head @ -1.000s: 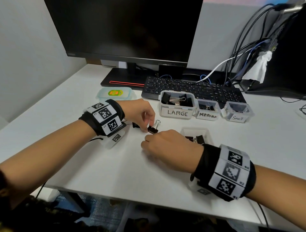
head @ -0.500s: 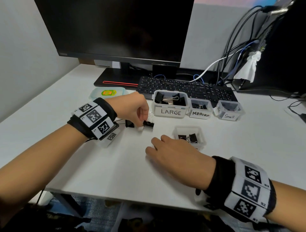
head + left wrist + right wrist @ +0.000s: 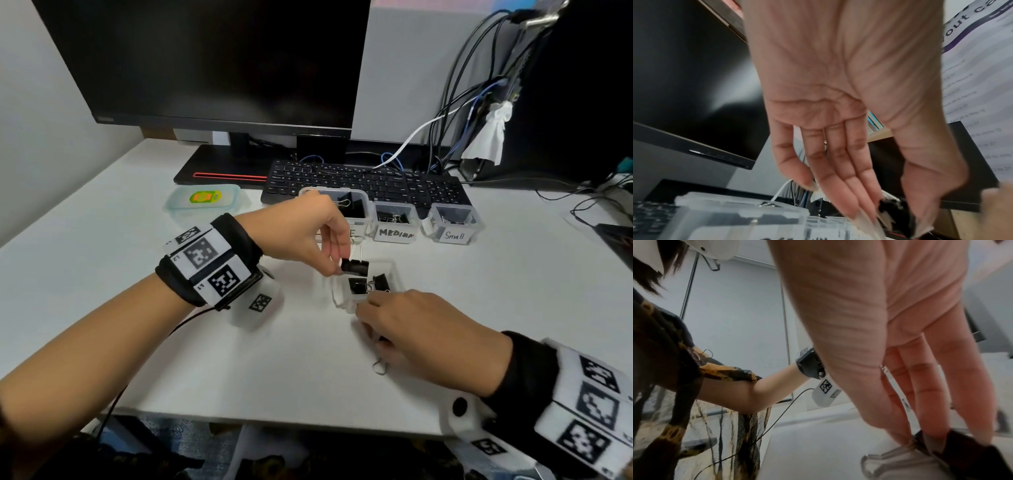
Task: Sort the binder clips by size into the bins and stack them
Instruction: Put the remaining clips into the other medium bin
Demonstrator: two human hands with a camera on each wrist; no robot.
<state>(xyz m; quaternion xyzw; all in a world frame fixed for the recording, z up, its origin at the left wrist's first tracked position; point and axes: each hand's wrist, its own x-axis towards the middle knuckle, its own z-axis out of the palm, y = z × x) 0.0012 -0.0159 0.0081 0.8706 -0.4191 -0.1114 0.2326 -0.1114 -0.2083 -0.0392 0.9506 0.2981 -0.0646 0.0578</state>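
Step in hand, by judgement: sorting is under way, with one clip in transit to its bin. The left hand (image 3: 301,233) pinches a black binder clip (image 3: 355,267) between thumb and fingers, holding it in the air at frame centre, just above the clear source tray (image 3: 337,297) and in front of the large bin (image 3: 363,200). The right hand (image 3: 424,335) sits lower right of centre, its fingers curled onto a second binder clip (image 3: 966,456) low against the tabletop (image 3: 274,359); a wire handle loop shows beneath the palm.

Next move, by judgement: the left-hand clip goes into the bin matching its size. It looks large, but the size cannot be confirmed. The drop must clear the bin's near rim.

Surroundings: the medium bin (image 3: 395,222) and small bin (image 3: 454,224) stand in a row right of the large bin, each holding clips. Two more clips remain in the tray. A keyboard (image 3: 370,181) lies directly behind the bins, a monitor (image 3: 205,61) above, a lidded container (image 3: 203,202) at mid left, and cables (image 3: 462,113) at upper right.

Obstruction: the left hand covers the large bin's label and near wall.
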